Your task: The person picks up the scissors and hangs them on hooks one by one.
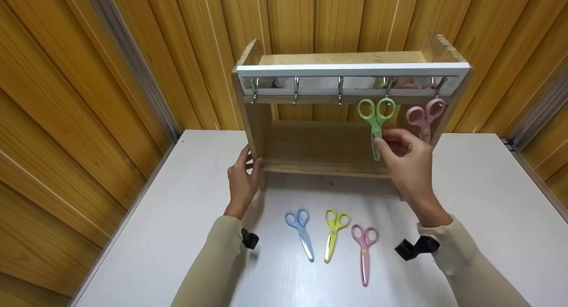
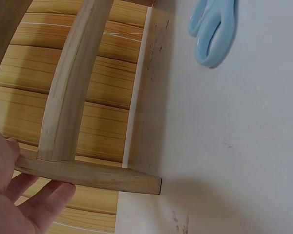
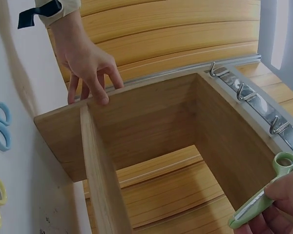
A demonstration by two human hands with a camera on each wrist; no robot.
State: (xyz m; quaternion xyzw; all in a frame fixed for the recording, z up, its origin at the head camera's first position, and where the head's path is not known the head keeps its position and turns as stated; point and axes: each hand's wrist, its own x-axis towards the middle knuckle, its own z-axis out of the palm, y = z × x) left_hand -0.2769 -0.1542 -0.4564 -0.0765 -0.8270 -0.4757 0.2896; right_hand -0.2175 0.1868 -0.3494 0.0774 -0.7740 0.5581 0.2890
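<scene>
My right hand (image 1: 412,167) pinches green scissors (image 1: 376,124) by the blade end, between thumb and fingers. Their handle loops point up, and one loop overlaps the bottom of the fourth hook (image 1: 388,87) from the left on a wooden rack (image 1: 326,143). My left hand (image 1: 242,178) grips the rack's left side panel, with the thumb at the front near the lower shelf and fingers round the outside. In the right wrist view the green scissors (image 3: 256,210) show near the hook strip. Pink scissors (image 1: 424,116) hang at the rightmost hook, their blades partly behind my right hand.
Blue scissors (image 1: 301,229), yellow scissors (image 1: 333,231) and a second pair of pink scissors (image 1: 364,251) lie on the white table (image 1: 177,236) before the rack. Three hooks at the left of the strip bear nothing. Wood-patterned walls (image 1: 213,67) stand behind and at the sides.
</scene>
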